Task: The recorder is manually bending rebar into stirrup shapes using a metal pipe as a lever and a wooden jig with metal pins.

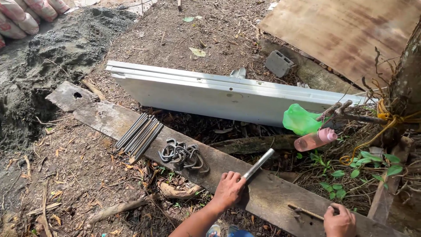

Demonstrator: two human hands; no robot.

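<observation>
Fingers of left hand (229,189) grip smooth steel pipe (258,164); right hand (339,222) pinches thin rusty rod (306,212).

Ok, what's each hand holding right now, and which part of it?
The left hand grips a grey metal pipe by its lower end. The right hand holds the near end of a thin rusty rod lying on the wooden plank.
</observation>
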